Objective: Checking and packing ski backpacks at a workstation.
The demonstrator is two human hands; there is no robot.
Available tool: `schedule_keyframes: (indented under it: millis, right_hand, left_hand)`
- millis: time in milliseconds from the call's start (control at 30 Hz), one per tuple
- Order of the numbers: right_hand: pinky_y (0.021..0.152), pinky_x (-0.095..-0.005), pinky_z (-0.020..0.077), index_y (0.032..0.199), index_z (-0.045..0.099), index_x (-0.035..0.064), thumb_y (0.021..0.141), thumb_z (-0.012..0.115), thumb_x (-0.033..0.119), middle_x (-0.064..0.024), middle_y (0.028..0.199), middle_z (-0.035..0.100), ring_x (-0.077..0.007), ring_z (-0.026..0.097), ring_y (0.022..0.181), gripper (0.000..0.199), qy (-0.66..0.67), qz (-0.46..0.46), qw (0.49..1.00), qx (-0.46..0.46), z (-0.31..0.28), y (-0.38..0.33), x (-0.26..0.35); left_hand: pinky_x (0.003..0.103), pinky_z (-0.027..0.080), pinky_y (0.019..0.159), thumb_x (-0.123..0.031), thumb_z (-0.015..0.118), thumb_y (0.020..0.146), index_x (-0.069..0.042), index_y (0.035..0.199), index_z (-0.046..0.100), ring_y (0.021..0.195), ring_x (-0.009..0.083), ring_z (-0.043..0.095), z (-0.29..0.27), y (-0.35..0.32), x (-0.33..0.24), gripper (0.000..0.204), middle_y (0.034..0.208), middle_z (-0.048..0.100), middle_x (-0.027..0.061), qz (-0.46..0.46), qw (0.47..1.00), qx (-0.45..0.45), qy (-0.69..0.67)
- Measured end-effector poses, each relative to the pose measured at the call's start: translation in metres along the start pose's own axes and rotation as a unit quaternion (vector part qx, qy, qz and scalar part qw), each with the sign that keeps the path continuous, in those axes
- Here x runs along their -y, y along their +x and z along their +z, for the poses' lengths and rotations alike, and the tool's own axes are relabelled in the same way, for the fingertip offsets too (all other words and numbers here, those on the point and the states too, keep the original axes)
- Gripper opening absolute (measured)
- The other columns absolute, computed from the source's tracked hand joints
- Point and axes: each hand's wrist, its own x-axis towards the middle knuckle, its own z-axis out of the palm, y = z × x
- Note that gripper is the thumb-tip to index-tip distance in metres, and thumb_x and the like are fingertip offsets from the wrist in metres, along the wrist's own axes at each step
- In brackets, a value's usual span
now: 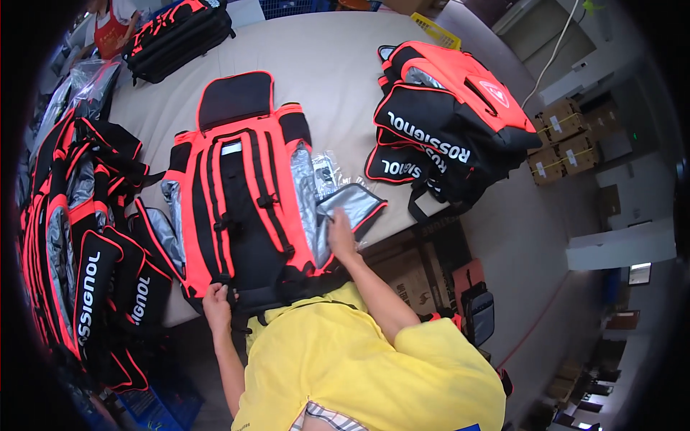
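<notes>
A red-orange and black backpack (241, 187) lies on the table in front of me, its straps facing up and its black-lined top flap (236, 100) folded out away from me. My left hand (218, 305) is closed on the backpack's near left corner, by the lower end of a strap. At the right side, a silver-lined side flap (352, 208) hangs open. My right hand (341, 233) rests against its silver lining, the fingers slightly blurred. Another silver-lined flap (162, 233) is folded out on the left side.
Similar backpacks are heaped at the left (68, 237) and stacked at the right (460, 108). A black and orange bag (176, 39) lies at the far left; a person in a red apron (111, 32) stands beyond. A clear plastic bag (327, 172) lies beside the backpack. Cartons (564, 154) stand at right.
</notes>
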Motion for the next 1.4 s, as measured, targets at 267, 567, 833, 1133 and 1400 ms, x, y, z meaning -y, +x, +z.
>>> schedule_keyframes:
  millis: [267, 567, 833, 1133, 1400]
  right_hand:
    - [0.093, -0.052, 0.053, 0.126, 0.063, 0.0017, 0.109, 0.049, 0.022, -0.0236, 0.109, 0.072, -0.0416, 0.07, 0.102, 0.03, 0.168, 0.286, 0.943, -0.008, -0.1, 0.053, -0.031]
    - [0.093, -0.0526, 0.0518, 0.14, 0.06, 0.0054, 0.099, 0.071, 0.019, -0.0186, 0.123, 0.063, -0.0412, 0.062, 0.115, 0.045, -0.255, 0.106, 0.961, 0.031, -0.143, 0.054, -0.139]
    - [0.083, -0.0336, 0.0573, 0.139, 0.063, -0.0011, 0.109, 0.063, 0.021, -0.0175, 0.118, 0.075, -0.023, 0.071, 0.095, 0.037, 0.208, 0.139, 0.965, 0.074, -0.115, 0.038, 0.019]
    - [0.082, -0.0315, 0.0566, 0.154, 0.043, -0.0083, 0.099, 0.081, 0.03, -0.0162, 0.114, 0.073, -0.0156, 0.069, 0.093, 0.078, 0.24, 0.071, 0.927, 0.28, -0.035, 0.005, 0.174]
    - [0.077, -0.0258, 0.0558, 0.124, 0.07, -0.0003, 0.102, 0.077, 0.018, -0.0015, 0.102, 0.076, -0.0075, 0.069, 0.088, 0.029, 0.392, 0.161, 0.795, 0.435, -0.056, 0.04, 0.247]
  left_hand:
    - [0.031, 0.06, 0.075, -0.006, 0.06, 0.108, 0.003, 0.119, 0.062, 0.078, 0.0183, 0.073, -0.028, -0.025, 0.029, 0.015, 0.093, 0.073, 0.0119, -0.048, 0.995, -0.071, -0.059]
    - [0.03, 0.059, 0.073, -0.009, 0.062, 0.107, 0.004, 0.126, 0.063, 0.08, 0.0191, 0.074, -0.02, -0.02, 0.016, 0.023, 0.098, 0.074, 0.0126, -0.044, 0.995, -0.085, -0.013]
    - [0.031, 0.06, 0.078, -0.008, 0.064, 0.105, 0.009, 0.132, 0.062, 0.086, 0.0217, 0.076, -0.01, -0.023, -0.005, 0.032, 0.105, 0.076, 0.016, -0.065, 0.996, -0.035, -0.051]
    - [0.032, 0.061, 0.076, -0.029, 0.052, 0.115, 0.001, 0.145, 0.054, 0.087, 0.0205, 0.076, -0.032, -0.022, -0.032, 0.042, 0.107, 0.075, 0.0143, -0.088, 0.981, 0.06, -0.165]
    - [0.033, 0.061, 0.067, -0.028, 0.071, 0.105, -0.006, 0.126, 0.057, 0.082, 0.0231, 0.078, -0.035, 0.026, -0.091, 0.034, 0.1, 0.075, 0.0108, -0.135, 0.933, 0.254, -0.218]
